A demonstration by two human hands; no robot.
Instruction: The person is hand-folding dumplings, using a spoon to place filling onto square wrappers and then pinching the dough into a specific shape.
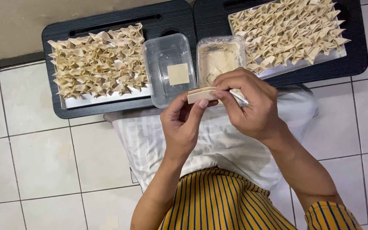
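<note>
My left hand (183, 123) and my right hand (245, 104) together pinch a folded pale dough wrapper (201, 94) just above my lap. The left thumb and fingers grip its lower edge, and the right fingers press on its right end. Behind the hands stands a clear tub of pale filling (218, 59). To its left a clear tub (162, 72) holds a square wrapper (178, 74).
Two black lap trays (56, 38) (358, 55) lie on the white tiled floor (35, 162), each bearing a metal tray (107, 99) (294, 67) packed with several folded dumplings. A white cloth (218, 145) covers my lap above yellow striped trousers.
</note>
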